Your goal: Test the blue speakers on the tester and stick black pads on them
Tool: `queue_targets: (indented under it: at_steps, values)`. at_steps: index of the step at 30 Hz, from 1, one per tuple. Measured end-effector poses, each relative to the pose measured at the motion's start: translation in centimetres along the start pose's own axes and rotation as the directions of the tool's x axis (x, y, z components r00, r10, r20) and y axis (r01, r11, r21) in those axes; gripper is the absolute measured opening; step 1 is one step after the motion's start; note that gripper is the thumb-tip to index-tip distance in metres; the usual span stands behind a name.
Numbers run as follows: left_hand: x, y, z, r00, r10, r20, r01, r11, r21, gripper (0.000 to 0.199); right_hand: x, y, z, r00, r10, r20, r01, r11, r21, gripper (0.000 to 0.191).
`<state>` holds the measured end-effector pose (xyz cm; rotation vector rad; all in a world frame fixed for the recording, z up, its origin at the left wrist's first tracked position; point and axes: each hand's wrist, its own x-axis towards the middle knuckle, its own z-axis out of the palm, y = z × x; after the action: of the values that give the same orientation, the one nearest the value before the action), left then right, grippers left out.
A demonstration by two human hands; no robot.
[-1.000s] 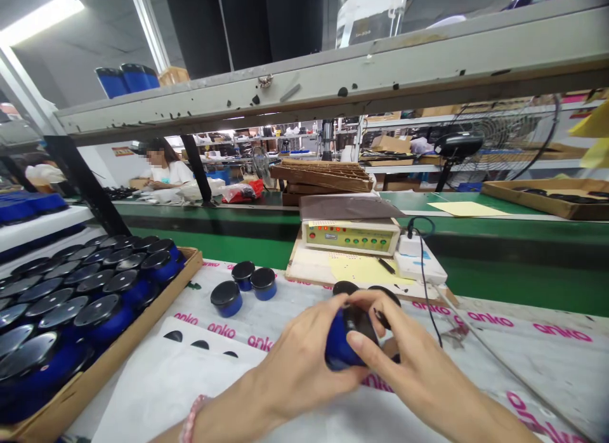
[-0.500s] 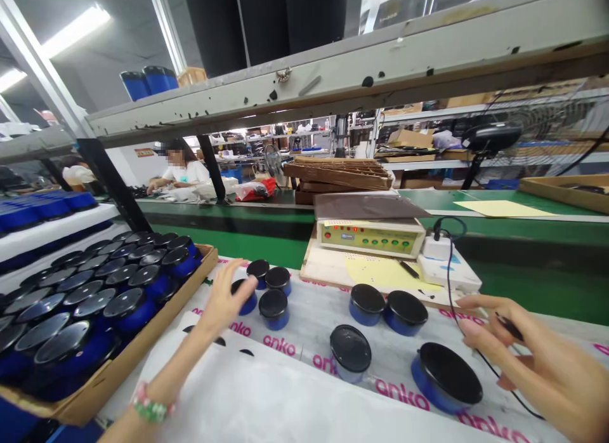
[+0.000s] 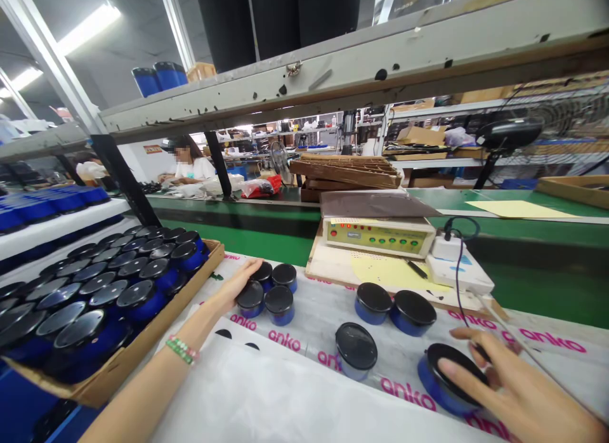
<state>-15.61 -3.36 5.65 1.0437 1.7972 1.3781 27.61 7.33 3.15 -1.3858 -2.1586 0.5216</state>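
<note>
My left hand (image 3: pixel 233 287) lies flat with its fingertips against a small blue jar with a black lid (image 3: pixel 261 275), and it holds nothing. Just below it stand two more such jars (image 3: pixel 250 299) (image 3: pixel 279 305). My right hand (image 3: pixel 518 392) rests on the black lid of a larger blue jar (image 3: pixel 442 383), which lies tilted at the front right. Its fingers cover part of the lid, and I cannot tell whether they grip it. Three more black-lidded jars (image 3: pixel 373 302) (image 3: pixel 413 312) (image 3: pixel 356 351) stand between my hands on the printed white sheet (image 3: pixel 285 392).
A cardboard tray (image 3: pixel 157 322) packed with several blue jars lies to the left. Behind the sheet stands a yellow-green electronic box with lights (image 3: pixel 378 237). A grey shelf rail (image 3: pixel 333 81) crosses overhead. A co-worker (image 3: pixel 190 167) sits far beyond the green bench.
My left hand has come down from above the jars onto them. My right hand has moved left onto the larger jar's lid. The whole view has shifted slightly.
</note>
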Motion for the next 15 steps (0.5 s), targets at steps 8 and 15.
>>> queue_targets:
  at_steps: [8,15]
  values:
    - [0.0,0.8,-0.8,0.996,0.079,-0.051,-0.071,0.987,0.142,0.039,-0.2,-3.1,1.6,0.953,-0.067,0.296,0.078,0.997,-0.026,0.034]
    - [-5.7,4.5,6.2,0.923,0.322,0.208,-0.372,0.886,0.277,0.043,0.0,-3.4,0.5,0.976,-0.019,0.217,0.045,0.992,-0.116,0.034]
